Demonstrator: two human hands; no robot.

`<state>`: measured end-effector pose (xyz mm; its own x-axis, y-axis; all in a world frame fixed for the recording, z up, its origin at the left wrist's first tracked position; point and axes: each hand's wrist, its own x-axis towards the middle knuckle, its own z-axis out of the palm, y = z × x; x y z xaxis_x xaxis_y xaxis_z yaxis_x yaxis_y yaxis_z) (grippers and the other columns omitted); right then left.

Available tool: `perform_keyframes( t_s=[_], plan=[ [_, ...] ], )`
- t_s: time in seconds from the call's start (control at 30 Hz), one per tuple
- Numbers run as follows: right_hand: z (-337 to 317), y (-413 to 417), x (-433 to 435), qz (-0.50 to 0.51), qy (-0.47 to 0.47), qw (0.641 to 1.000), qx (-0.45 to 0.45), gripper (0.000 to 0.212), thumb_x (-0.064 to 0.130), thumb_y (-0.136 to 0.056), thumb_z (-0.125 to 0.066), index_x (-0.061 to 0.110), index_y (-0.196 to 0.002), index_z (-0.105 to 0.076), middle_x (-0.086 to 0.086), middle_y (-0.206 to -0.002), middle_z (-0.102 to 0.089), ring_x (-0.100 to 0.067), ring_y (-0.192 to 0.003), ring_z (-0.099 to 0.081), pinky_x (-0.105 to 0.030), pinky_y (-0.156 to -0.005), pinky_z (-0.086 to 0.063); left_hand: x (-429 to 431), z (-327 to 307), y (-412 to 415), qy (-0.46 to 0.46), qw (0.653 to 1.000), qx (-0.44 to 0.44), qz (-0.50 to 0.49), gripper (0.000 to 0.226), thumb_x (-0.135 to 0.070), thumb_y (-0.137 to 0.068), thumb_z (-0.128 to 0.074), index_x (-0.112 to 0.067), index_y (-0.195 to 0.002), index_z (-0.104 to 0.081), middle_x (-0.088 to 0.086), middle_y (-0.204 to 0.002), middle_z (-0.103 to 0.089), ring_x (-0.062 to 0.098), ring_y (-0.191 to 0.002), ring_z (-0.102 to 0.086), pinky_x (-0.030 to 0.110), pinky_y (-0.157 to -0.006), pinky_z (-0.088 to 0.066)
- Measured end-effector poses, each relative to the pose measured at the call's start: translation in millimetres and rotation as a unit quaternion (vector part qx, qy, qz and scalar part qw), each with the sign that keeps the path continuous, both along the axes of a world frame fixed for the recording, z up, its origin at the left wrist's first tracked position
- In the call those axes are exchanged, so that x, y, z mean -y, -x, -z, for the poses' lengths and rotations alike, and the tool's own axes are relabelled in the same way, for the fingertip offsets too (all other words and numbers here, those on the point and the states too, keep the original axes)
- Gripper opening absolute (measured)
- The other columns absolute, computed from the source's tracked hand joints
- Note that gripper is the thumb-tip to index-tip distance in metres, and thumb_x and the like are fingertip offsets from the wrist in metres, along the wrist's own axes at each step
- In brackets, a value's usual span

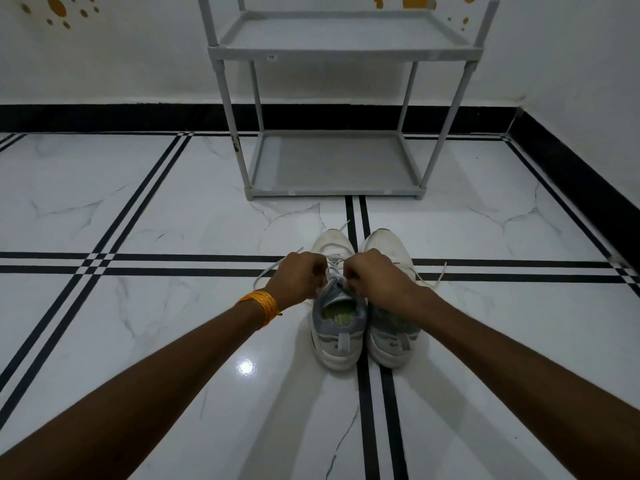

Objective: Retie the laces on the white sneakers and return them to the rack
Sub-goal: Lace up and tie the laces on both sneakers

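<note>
Two white sneakers with grey heels stand side by side on the floor, toes pointing away from me. Over the left sneaker (337, 327) my left hand (298, 276) and my right hand (375, 273) are both closed on its white laces (334, 263), close together above the tongue. One loose lace end trails left on the floor (268, 270). The right sneaker (389, 336) is partly covered by my right wrist; its lace (440, 275) lies loose to the right. The grey rack (332, 164) stands behind the shoes, both shelves bare.
The floor (156, 209) is glossy white marble tile with black double stripes. A white wall with a black skirting (104, 117) runs behind the rack and along the right side. An orange thread band circles my left wrist (261, 304).
</note>
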<state>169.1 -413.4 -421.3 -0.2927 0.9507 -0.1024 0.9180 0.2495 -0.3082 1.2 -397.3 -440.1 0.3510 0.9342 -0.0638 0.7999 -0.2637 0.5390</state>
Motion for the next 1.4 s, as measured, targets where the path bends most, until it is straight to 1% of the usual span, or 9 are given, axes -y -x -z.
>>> perform_keyframes(
  t_s=[0.1, 0.23, 0.53, 0.83, 0.9, 0.97, 1.07, 1.27, 1.4],
  plan=[
    [0.7, -7.1, -3.0, 0.015, -0.017, 1.0, 0.008, 0.012, 0.013, -0.088, -0.063, 0.011, -0.097, -0.071, -0.012, -0.094, -0.07, -0.026, -0.085, -0.064, -0.029, -0.069, -0.044, 0.0, -1.9, 1.3, 0.007, 1.0, 0.018, -0.001, 0.01, -0.004, -0.091, -0.059, -0.003, -0.097, -0.067, 0.014, -0.087, -0.072, 0.026, -0.071, -0.071, 0.033, -0.072, -0.061],
    [-3.2, -22.7, -1.4, -0.005, -0.022, 0.994, 0.11, 0.017, -0.002, -0.08, -0.056, 0.004, -0.092, -0.067, -0.014, -0.09, -0.065, -0.032, -0.091, -0.065, -0.031, -0.068, -0.042, -3.2, -4.4, 5.7, -0.058, 0.996, -0.072, 0.018, 0.008, -0.008, -0.088, -0.065, -0.008, -0.094, -0.07, 0.011, -0.093, -0.073, 0.026, -0.083, -0.066, 0.029, -0.075, -0.051],
    [0.3, -24.4, 17.1, -0.029, -0.034, 0.978, 0.204, 0.028, 0.004, -0.079, -0.066, 0.005, -0.107, -0.065, -0.016, -0.117, -0.064, -0.03, -0.103, -0.065, -0.034, -0.083, -0.05, 4.3, -2.6, 18.2, -0.074, 0.982, -0.157, 0.079, 0.02, 0.005, -0.077, -0.059, -0.015, -0.074, -0.057, 0.008, -0.081, -0.068, 0.019, -0.068, -0.049, 0.027, -0.064, -0.042],
    [-8.6, -29.2, 21.6, -0.047, -0.081, 0.969, 0.228, 0.024, 0.015, -0.082, -0.064, 0.01, -0.106, -0.067, -0.011, -0.112, -0.065, -0.03, -0.108, -0.056, -0.039, -0.087, -0.043, 4.4, 0.2, 13.9, -0.086, 0.985, -0.143, 0.044, 0.01, -0.01, -0.088, -0.057, -0.008, -0.093, -0.065, 0.012, -0.089, -0.07, 0.025, -0.076, -0.06, 0.031, -0.07, -0.051],
    [-13.8, -32.9, 19.4, -0.039, -0.094, 0.984, 0.146, 0.016, 0.021, -0.086, -0.062, 0.016, -0.098, -0.071, -0.005, -0.105, -0.067, -0.026, -0.106, -0.055, -0.04, -0.087, -0.041, 4.8, -3.6, 17.0, -0.075, 0.993, -0.094, 0.004, 0.021, -0.021, -0.091, -0.054, -0.009, -0.094, -0.07, 0.01, -0.087, -0.073, 0.025, -0.073, -0.063, 0.034, -0.07, -0.055],
    [-24.0, -32.1, 18.6, 0.018, 0.007, 0.993, -0.118, 0.016, 0.023, -0.09, -0.062, 0.015, -0.084, -0.074, -0.002, -0.101, -0.072, -0.017, -0.099, -0.062, -0.037, -0.089, -0.047, 5.3, -10.1, 20.3, -0.018, 0.999, 0.014, -0.04, 0.026, -0.025, -0.093, -0.055, -0.006, -0.087, -0.072, 0.012, -0.082, -0.072, 0.026, -0.072, -0.063, 0.036, -0.069, -0.052],
    [-31.2, -24.2, 17.0, 0.084, 0.121, 0.917, -0.37, 0.025, 0.023, -0.094, -0.059, 0.005, -0.085, -0.073, -0.002, -0.109, -0.073, -0.01, -0.105, -0.064, -0.026, -0.095, -0.045, 8.5, -16.4, 17.9, 0.099, 0.965, 0.226, -0.092, 0.028, -0.029, -0.092, -0.06, -0.005, -0.085, -0.073, 0.011, -0.089, -0.072, 0.027, -0.09, -0.065, 0.042, -0.084, -0.053],
    [-5.8, -1.8, 15.8, 0.195, 0.145, 0.767, -0.594, 0.014, 0.014, -0.092, -0.061, 0.006, -0.099, -0.069, -0.016, -0.105, -0.074, -0.038, -0.109, -0.065, -0.047, -0.099, -0.051, 19.5, -11.4, -2.2, 0.158, 0.86, 0.46, -0.153, 0.027, -0.024, -0.095, -0.056, -0.001, -0.094, -0.07, 0.017, -0.103, -0.072, 0.024, -0.101, -0.067, 0.033, -0.092, -0.051],
    [-0.6, 6.5, 14.5, 0.215, 0.126, 0.746, -0.617, 0.012, 0.005, -0.093, -0.058, 0.007, -0.097, -0.07, -0.012, -0.093, -0.076, -0.022, -0.085, -0.074, -0.028, -0.075, -0.06, 18.2, -0.6, -11.5, 0.172, 0.82, 0.513, -0.187, 0.029, -0.023, -0.097, -0.054, 0.002, -0.104, -0.066, 0.023, -0.105, -0.07, 0.03, -0.098, -0.069, 0.039, -0.092, -0.056]
  ],
)
